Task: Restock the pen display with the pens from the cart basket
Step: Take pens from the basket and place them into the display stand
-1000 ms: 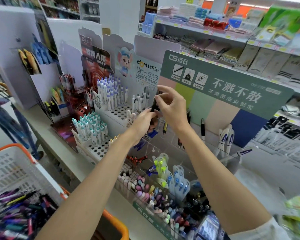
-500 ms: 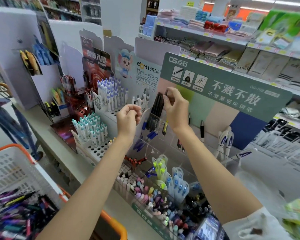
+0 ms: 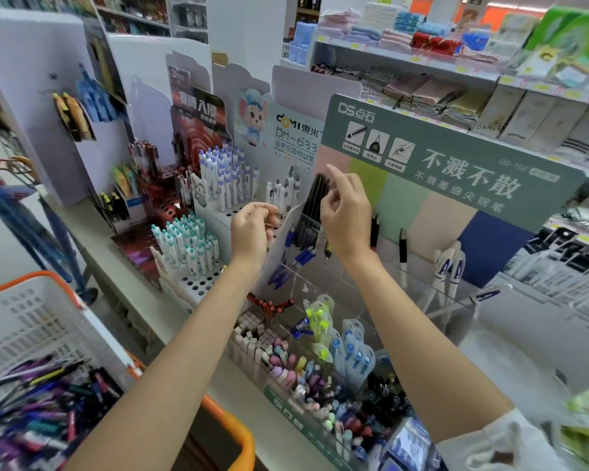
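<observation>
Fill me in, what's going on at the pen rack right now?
A person is restocking the pen display. Both hands are raised at its left end, where a bunch of black pens stands upright. The right hand is beside those pens, fingers loosely curled, no clear grip. The left hand is close by with curled fingers; whether it holds anything is unclear. The cart basket at lower left holds many loose pens.

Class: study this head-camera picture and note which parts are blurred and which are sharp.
Head view: the pens in the cart basket smear into streaks at lower left; the sleeve at lower right is soft too; print on the green header card reads sharp near centre.
</observation>
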Demonstrator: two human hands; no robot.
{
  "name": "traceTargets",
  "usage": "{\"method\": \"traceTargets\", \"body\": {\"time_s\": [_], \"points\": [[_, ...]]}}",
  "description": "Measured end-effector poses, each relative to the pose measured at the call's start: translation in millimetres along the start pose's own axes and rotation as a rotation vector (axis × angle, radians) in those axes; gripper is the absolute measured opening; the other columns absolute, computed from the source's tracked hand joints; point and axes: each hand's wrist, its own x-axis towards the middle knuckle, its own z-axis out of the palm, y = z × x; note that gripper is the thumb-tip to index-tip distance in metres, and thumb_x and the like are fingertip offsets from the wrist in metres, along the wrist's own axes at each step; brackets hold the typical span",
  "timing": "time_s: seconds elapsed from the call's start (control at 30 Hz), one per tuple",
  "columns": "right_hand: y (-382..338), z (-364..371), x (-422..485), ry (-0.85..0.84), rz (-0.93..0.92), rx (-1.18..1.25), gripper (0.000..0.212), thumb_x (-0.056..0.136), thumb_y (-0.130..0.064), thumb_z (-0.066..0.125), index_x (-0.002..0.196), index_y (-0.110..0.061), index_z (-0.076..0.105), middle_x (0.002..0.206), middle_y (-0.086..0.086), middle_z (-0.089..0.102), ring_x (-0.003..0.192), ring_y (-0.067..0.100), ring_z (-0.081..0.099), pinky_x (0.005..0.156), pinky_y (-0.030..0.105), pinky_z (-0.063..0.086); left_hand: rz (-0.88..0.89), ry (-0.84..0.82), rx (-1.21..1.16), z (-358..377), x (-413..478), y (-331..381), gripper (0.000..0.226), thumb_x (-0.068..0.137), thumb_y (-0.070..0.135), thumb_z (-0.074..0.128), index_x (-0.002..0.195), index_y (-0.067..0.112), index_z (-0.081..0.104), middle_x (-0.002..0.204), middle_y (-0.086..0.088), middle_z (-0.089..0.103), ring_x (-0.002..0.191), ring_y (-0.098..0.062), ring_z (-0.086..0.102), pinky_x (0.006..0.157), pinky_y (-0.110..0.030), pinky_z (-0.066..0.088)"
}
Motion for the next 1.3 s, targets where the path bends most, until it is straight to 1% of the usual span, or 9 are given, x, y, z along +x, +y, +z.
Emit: {"method": "traceTargets", "body": {"time_s": [0.13,0.23,0.53,0.7,0.83,0.97,1.1,1.2,1.3], "points": [[-28,17,-17,-0.047,-0.053,0.135,0.031,0.088,0.005,0.058,0.117,-0.003,0.065,0.1,0.007,0.064,0.077,0.002,0.05,0.07,0.023,0.05,-0.035,0.136,0.048,-20,2,-2,0.027,0.087,0.003,0.046,0.062,0.013,0.045,0.054,0.0,0.037,0.044,-0.009,0.029,0.042,-0.021,0.024],[-52,47,-41,-0.159,-0.063,0.26,0.027,0.088,0.0,0.062,0.115,-0.003,0.065,0.099,0.008,0.066,0.078,0.014,0.06,0.073,0.03,0.055,-0.059,0.29,0.067,-53,-1,-7,0.03,0.085,0.005,0.046,0.059,0.017,0.039,0.05,0.005,0.034,0.044,-0.01,0.027,0.045,-0.025,0.022],[-136,162,-145,-0.745,-0.035,0.392,0.028,0.088,-0.011,0.062,0.115,-0.011,0.067,0.099,0.002,0.068,0.08,0.011,0.057,0.075,0.032,0.05,-0.222,0.855,0.105,-230,-43,-38,0.028,0.086,0.009,0.049,0.059,0.017,0.042,0.054,0.001,0.038,0.048,-0.016,0.031,0.051,-0.028,0.024],[-175,218,-212,-1.039,-0.123,0.368,0.025,0.087,-0.013,0.062,0.111,-0.009,0.069,0.101,0.008,0.067,0.088,0.021,0.06,0.072,0.031,0.043,-0.334,0.999,0.142,-317,-74,-76,0.029,0.091,0.013,0.046,0.062,0.014,0.045,0.059,-0.002,0.042,0.049,-0.018,0.032,0.053,-0.03,0.024],[-187,255,-249,-1.076,-0.26,0.285,0.021,0.078,-0.006,0.068,0.098,-0.006,0.073,0.097,0.013,0.07,0.092,0.036,0.063,0.082,0.043,0.052,-0.421,1.129,0.201,-379,-94,-110,0.032,0.093,0.015,0.046,0.062,0.014,0.041,0.058,-0.005,0.039,0.046,-0.019,0.035,0.054,-0.031,0.022],[-177,274,-284,-1.162,-0.415,0.069,0.014,0.076,-0.003,0.062,0.085,-0.009,0.07,0.095,0.007,0.066,0.098,0.032,0.059,0.099,0.049,0.035,-0.592,1.06,0.309,-423,-108,-155,0.019,0.086,0.017,0.047,0.068,0.014,0.043,0.064,-0.009,0.036,0.058,-0.019,0.029,0.058,-0.034,0.019],[-156,282,-305,-1.156,-0.577,-0.048,0.012,0.076,-0.009,0.058,0.073,-0.013,0.069,0.076,0.002,0.062,0.085,0.027,0.056,0.113,0.051,0.025,-0.924,0.8,0.563,-443,-118,-201,0.022,0.095,0.014,0.05,0.076,0.005,0.053,0.063,-0.012,0.047,0.051,-0.023,0.038,0.052,-0.032,0.028],[-152,284,-308,-1.097,-0.548,-0.008,0.016,0.081,-0.01,0.054,0.075,-0.012,0.069,0.072,0.002,0.062,0.081,0.025,0.057,0.116,0.051,0.025,-1.122,0.812,0.758,-451,-137,-231,0.041,0.092,0.018,0.06,0.127,-0.002,0.053,0.111,-0.02,0.064,0.093,-0.034,0.065,0.062,-0.034,0.047],[-151,283,-310,-1.072,-0.532,0.022,0.016,0.083,-0.01,0.055,0.075,-0.011,0.069,0.071,0.002,0.063,0.08,0.024,0.058,0.119,0.049,0.022,-1.392,0.837,0.845,-456,-157,-246,0.073,0.09,0.034,0.064,0.145,-0.003,0.034,0.14,-0.022,0.048,0.125,-0.038,0.05,0.099,-0.046,0.049]]}}
